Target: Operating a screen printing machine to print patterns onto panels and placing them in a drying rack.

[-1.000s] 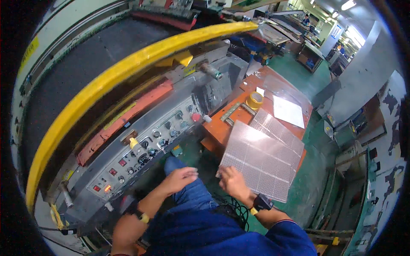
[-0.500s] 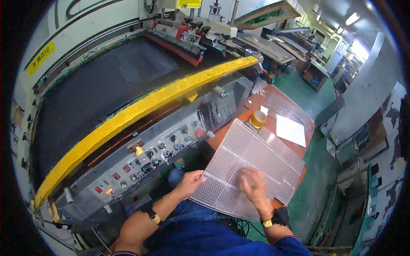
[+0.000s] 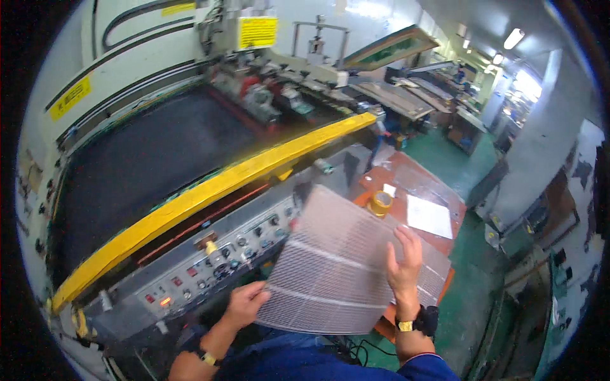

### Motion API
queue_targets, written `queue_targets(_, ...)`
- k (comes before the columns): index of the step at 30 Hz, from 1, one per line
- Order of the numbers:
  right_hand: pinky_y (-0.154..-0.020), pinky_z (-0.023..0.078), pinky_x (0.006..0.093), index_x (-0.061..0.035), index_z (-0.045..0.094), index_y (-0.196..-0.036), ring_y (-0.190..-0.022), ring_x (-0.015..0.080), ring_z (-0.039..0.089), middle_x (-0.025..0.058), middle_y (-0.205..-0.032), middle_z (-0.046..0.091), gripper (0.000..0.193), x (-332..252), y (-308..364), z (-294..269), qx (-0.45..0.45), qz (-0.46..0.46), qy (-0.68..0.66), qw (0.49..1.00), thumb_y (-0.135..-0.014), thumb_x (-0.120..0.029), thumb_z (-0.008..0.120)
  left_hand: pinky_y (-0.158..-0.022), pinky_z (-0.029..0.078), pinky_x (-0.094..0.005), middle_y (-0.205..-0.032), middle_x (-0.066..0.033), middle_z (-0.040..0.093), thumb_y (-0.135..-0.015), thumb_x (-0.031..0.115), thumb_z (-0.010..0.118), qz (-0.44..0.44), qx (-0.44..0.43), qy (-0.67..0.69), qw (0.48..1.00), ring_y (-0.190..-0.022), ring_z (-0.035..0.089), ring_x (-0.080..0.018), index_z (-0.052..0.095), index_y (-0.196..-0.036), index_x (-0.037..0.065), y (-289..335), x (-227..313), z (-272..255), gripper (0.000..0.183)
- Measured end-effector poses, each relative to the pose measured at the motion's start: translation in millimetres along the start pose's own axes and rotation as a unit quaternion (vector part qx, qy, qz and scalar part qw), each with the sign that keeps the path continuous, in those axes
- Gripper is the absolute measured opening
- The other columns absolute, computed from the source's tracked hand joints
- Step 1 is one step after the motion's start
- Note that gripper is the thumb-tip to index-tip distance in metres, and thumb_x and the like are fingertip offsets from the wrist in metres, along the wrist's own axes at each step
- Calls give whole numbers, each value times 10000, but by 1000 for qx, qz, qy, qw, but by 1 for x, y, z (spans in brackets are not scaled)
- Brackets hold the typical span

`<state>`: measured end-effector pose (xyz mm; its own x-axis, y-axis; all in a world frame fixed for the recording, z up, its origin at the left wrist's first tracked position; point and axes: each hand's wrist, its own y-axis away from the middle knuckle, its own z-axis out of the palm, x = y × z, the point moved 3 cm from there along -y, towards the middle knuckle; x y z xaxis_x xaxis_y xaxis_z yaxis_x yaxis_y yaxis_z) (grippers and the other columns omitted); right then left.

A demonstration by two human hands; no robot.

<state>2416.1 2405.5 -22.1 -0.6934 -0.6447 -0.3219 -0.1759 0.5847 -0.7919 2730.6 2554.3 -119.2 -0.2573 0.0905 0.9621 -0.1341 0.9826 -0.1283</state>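
1. While the second sheet (image 3: pixel 437 270) stays on the table (image 3: pixel 398 209), the upper sheet (image 3: pixel 330 254) has moved leftward since half a second ago, and it is now tilted in front of the knob panel (image 3: pixel 202 274)
2. The left hand (image 3: pixel 243 307) has come lower and more left; its thumb and fingers pinch the sheet's left edge
3. The right hand (image 3: pixel 405 263) has gone from over the sheet's middle to its right edge, with thumb and fingers parted; whether it presses there, I cannot tell
4. For the work, this means, I judge, that the sheet is separated from the second one and carried mainly by the left hand
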Motion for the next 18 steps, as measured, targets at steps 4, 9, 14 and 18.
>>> queue_targets(4,-973,389,418,37,456,-1262,-1141,314,500,193,-1264,491,452,20,11,-5,86,81,21,993,-845,-96,570,-611,443,-250,-779,-29,610,-815,76,600,40,132,35,990,-683,531,-79,637,-897,-38,43,10,-55,146)
queue_targets(9,-916,420,347,42,517,-1204,-1056,248,552,157,-1113,591,357,67,70,33,54,263,-188,945,-920,-168,462,-742,417,-266,-889,-36,590,-824,161,605,76,346,35,935,-809,520,-118,583,-972,-20,112,13,-129,236)
queue_targets(14,-590,511,290,-8,602,-985,-686,200,628,111,-832,661,295,63,198,103,-237,708,-450,490,-952,-233,413,-862,405,-319,-1028,-100,567,-878,259,598,116,385,60,914,-945,527,-180,515,-1096,-49,172,47,-180,387)
queue_targets(18,-461,447,234,-44,571,-952,-552,138,559,49,-745,608,459,104,272,137,-37,727,-469,500,-886,-490,486,-910,385,-323,-1076,-108,560,-875,239,595,103,410,38,906,-998,519,-191,479,-1150,-64,191,57,-185,425)
